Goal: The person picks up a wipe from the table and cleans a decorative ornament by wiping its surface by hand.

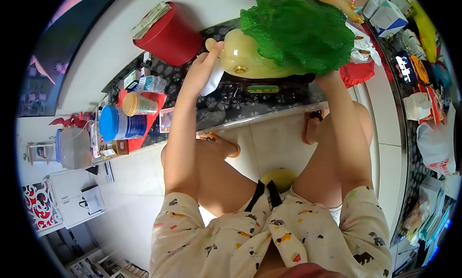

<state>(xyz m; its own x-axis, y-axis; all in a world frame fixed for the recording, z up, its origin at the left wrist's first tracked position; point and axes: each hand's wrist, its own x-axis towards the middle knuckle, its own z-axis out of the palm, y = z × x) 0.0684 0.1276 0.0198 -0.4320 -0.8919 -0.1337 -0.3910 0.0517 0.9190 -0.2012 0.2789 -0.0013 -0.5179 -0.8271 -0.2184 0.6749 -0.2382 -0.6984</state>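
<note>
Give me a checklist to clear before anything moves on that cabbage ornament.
1. Left hand touching the glossy cream-and-green cabbage-shaped ornament: ok, at its pale end.
2. Right hand grip: cannot tell, green leaves hide most of it.
3. Thin white cloth or tissue at the left hand: ok.
4. Ornament seated on the dark, shiny carved base: cannot tell, contact hidden.
5. Clearance from the red cylindrical container: not ok, looks tight beside the pale end.
</note>
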